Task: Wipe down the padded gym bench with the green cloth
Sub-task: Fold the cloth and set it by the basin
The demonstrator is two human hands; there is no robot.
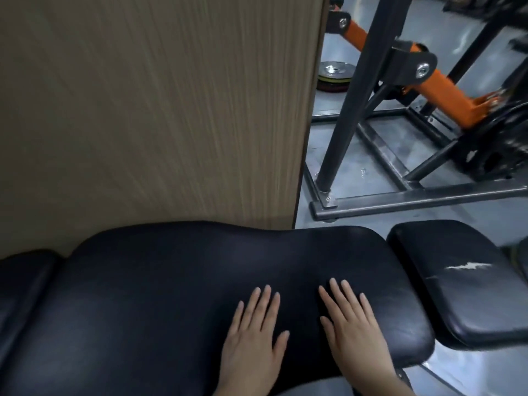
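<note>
Two bare hands, your left hand point(253, 335) and right hand point(353, 330), lie flat with fingers straight on the black padded vinyl gym bench point(177, 287), holding nothing. Green cloth: nowhere in view, so neither hand is nearer. Bench long axis runs left to right across you; torn black end pad point(463, 281) lies rightward.

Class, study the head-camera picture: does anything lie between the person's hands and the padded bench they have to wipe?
Nothing visible does. The left hand and the right hand lie flat, fingers straight, directly on the black bench pad. No green cloth shows in this view, neither under the hands nor elsewhere.
</note>
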